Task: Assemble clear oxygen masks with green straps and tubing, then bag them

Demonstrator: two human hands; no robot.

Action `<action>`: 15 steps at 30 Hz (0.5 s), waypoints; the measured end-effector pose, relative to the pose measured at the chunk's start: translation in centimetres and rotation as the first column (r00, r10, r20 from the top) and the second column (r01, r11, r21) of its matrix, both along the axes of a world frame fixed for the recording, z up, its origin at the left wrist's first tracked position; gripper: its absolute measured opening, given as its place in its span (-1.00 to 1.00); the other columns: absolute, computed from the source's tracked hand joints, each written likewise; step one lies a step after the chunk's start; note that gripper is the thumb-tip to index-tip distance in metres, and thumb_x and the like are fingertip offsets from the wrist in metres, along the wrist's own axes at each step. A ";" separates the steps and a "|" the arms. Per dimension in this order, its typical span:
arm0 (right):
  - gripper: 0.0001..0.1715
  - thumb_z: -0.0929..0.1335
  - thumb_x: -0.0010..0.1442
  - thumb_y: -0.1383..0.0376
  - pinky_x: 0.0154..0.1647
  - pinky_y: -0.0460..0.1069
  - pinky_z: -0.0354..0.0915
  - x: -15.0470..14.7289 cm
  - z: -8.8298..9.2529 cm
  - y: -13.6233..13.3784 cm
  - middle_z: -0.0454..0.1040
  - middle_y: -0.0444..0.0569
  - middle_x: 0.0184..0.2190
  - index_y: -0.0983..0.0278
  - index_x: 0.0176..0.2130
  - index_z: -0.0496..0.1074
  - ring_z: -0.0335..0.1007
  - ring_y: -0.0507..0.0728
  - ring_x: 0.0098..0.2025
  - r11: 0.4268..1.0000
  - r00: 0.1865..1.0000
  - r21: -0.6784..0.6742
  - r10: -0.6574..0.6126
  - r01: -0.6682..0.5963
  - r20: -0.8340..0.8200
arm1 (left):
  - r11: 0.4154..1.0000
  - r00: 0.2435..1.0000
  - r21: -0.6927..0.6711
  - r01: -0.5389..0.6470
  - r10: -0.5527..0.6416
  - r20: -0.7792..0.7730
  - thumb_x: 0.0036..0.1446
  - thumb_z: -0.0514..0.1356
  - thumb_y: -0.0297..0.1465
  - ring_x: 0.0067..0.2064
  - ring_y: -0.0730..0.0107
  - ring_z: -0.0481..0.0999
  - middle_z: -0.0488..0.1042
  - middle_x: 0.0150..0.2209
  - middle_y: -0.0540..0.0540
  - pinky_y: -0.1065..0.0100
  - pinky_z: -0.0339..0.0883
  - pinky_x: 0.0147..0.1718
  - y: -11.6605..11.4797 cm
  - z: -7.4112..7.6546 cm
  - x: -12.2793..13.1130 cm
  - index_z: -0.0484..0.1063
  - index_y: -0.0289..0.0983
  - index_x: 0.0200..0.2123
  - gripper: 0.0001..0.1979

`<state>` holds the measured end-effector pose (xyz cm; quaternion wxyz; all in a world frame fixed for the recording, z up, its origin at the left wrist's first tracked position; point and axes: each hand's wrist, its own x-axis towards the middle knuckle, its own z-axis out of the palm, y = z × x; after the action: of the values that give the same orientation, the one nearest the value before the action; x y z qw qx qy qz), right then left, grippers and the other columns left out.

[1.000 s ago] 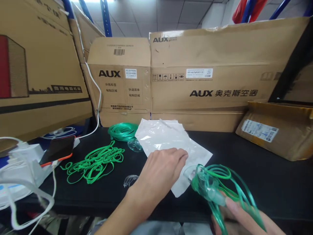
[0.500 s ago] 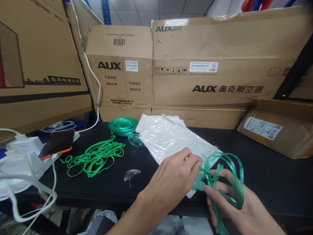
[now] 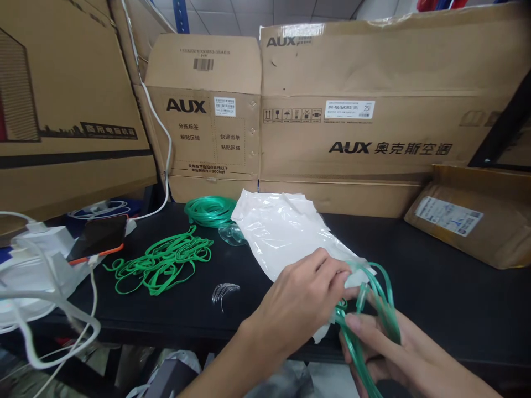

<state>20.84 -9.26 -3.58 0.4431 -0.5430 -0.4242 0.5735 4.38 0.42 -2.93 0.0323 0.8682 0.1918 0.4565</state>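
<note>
A looped bundle of clear green tubing [image 3: 388, 315] rests in my right hand [image 3: 384, 351], whose thumb and fingers are closed around it. A clear connector [image 3: 362, 297] shows among the loops. My left hand [image 3: 305, 293] is pinched at the left side of this bundle; its fingertips are turned away, so what they grip is hidden. Bright green elastic cord [image 3: 341, 304] shows just under the left fingers. Behind both hands lie white plastic bags [image 3: 286, 235], partly covered by the left hand.
Left on the black table are a tangle of green elastic cord [image 3: 166, 262], a few thin wires [image 3: 224, 292], coiled green tubing [image 3: 210, 211] and a phone [image 3: 99, 239] beside white cables. Cardboard boxes [image 3: 352, 182] stand along the back. A taped parcel [image 3: 481, 232] sits at right.
The tubing loops have tilted and drawn in closer to my right hand. My left hand has shifted slightly right, its fingers now covering more of the bundle.
</note>
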 end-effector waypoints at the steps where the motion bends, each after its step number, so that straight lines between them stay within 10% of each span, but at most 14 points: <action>1: 0.01 0.56 0.12 -0.24 -0.41 0.01 0.51 0.2 -0.1 0.1 0.44 -0.26 -0.51 0.18 0.29 0.27 0.46 0.10 -0.52 1.000 1.000 0.008 0.004 -0.004 0.001 | 1.000 1.000 -0.018 0.009 -0.009 -0.023 0.56 0.09 -0.39 -0.32 0.47 0.57 0.60 -0.20 -0.03 0.39 0.47 -0.32 0.0 0.1 -0.1 0.50 -0.29 -0.16 -0.77; 6: -0.01 0.53 0.20 -0.22 -0.41 0.00 0.46 1.4 -0.9 0.6 0.48 -0.22 -0.45 0.19 0.34 0.21 0.51 0.11 -0.51 0.995 0.992 0.018 0.096 -0.098 0.081 | 0.979 0.997 -0.188 -0.073 0.067 -0.037 0.38 0.36 -0.33 -0.38 0.47 0.58 0.65 -0.22 0.03 0.40 0.48 -0.35 -0.3 0.2 -0.1 0.56 -0.24 -0.03 -0.84; 15: -0.31 0.53 0.22 -0.20 -0.44 -0.03 0.45 2.1 -0.9 0.6 0.59 -0.12 -0.36 0.22 0.05 0.41 0.55 0.10 -0.51 0.990 0.973 0.002 0.140 -0.143 0.185 | 0.999 0.998 -0.004 -0.045 0.045 0.038 0.47 0.19 -0.49 -0.39 0.54 0.57 0.60 -0.25 0.03 0.43 0.39 -0.42 -0.4 -0.2 0.1 0.53 -0.31 -0.16 -0.89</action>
<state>22.96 -8.64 -4.51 0.3640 -0.5588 -0.5052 0.5477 4.47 0.04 -3.10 0.0272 0.8547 0.2114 0.4734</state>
